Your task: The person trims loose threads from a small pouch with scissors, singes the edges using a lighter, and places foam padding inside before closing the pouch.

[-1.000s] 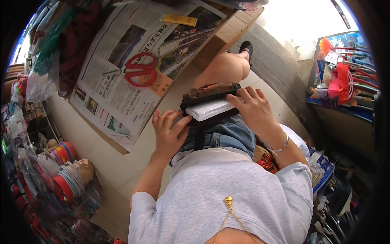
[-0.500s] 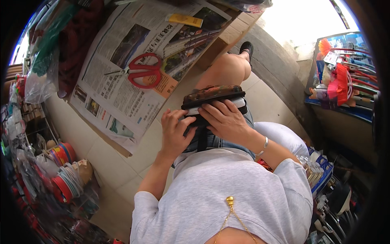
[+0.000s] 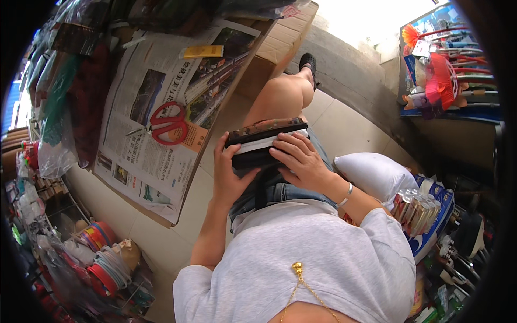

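Observation:
On my lap sits a small black pouch with a brown, camouflage-like patterned top. A white strip shows between its dark upper and lower parts; what that strip is, I cannot tell. My left hand grips the pouch's left end, fingers up along the edge and thumb underneath. Over its right end curls my right hand, fingers on the front and thumb below. A black strap hangs down from the pouch toward my waist. The inside of the pouch is hidden.
Left of my lap stands a newspaper-covered table bearing red-handled scissors and a yellow packet. A white sack and cans lie at my right. Coiled cords stand lower left, red-handled goods upper right.
My left hand has shifted from the pouch's front to its left end. More of the white strip shows now. The view has turned, so the table appears farther left.

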`<state>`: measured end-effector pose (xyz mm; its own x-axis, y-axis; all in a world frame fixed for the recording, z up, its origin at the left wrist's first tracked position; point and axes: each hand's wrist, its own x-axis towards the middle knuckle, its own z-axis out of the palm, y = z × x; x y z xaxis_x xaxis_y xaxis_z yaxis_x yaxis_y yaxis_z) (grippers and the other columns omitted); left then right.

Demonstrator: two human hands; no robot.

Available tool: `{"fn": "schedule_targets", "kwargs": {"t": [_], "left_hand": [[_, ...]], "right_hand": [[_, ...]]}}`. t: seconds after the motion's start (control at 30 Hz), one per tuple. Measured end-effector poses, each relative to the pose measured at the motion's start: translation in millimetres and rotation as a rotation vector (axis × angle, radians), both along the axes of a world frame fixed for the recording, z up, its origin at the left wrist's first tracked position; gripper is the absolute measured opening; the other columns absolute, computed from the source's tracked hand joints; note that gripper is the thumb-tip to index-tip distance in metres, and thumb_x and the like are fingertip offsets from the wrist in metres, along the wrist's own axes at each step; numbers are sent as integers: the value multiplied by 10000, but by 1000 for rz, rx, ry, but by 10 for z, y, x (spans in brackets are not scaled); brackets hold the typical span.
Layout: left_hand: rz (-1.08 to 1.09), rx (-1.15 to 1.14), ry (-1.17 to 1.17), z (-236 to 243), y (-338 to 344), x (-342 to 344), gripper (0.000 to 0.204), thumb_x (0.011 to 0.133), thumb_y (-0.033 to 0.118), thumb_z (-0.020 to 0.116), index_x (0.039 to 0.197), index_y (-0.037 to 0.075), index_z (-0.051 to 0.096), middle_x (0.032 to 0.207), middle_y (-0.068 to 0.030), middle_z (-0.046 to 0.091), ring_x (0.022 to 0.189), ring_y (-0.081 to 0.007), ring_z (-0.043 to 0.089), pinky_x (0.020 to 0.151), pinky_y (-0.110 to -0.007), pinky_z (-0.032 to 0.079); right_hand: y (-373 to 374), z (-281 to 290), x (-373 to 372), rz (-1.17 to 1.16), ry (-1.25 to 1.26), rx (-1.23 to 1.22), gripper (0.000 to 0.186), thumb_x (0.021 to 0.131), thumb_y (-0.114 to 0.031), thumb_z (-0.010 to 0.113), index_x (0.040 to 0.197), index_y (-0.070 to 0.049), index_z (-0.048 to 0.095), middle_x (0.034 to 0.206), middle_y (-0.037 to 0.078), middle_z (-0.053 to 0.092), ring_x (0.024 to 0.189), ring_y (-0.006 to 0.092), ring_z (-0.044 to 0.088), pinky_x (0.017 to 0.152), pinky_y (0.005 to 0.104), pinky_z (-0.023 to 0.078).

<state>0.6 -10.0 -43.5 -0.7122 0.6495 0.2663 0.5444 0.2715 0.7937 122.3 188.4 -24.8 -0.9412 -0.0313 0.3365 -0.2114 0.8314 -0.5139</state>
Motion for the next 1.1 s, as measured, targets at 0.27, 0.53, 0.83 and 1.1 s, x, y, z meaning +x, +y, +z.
{"fn": "schedule_targets", "kwargs": {"t": [0.27, 0.53, 0.83, 1.1], "left_hand": [[-84, -112, 36, 61, 153, -31, 667, 628, 162, 875, 1173, 137, 491, 1415, -198, 370, 1271, -377, 427, 1040, -452, 378], [-116, -10, -37, 37, 236, -142, 583, 606, 104, 882, 1009, 107, 461, 1381, -181, 427, 1332, -366, 394, 1074, -452, 359], [-78, -142, -205, 34, 83, -124, 958, 544, 13, 867, 1370, 113, 393, 1325, -117, 439, 1221, -295, 470, 1057, -377, 375], [-190, -311, 64, 332, 210, -83, 873, 552, 189, 898, 1310, 116, 471, 1309, -141, 463, 1215, -341, 458, 1019, -449, 403]], "right_hand": [[182, -285, 205, -243, 36, 21, 555, 713, -49, 651, 1259, -62, 556, 1290, 94, 543, 1241, 270, 490, 1056, 438, 368], [338, -600, 281, -667, 96, -954, 455, 917, -168, 596, 1341, -42, 490, 1259, 71, 554, 1093, 200, 543, 954, 333, 413], [530, -626, 129, -398, -387, -1574, 379, 989, -298, 540, 1283, -60, 554, 1079, -5, 605, 931, 54, 531, 758, 209, 446], [588, -708, 149, -204, -353, -1720, 244, 917, -188, 665, 1101, -44, 595, 899, -21, 619, 734, 37, 538, 606, 168, 422]]}}
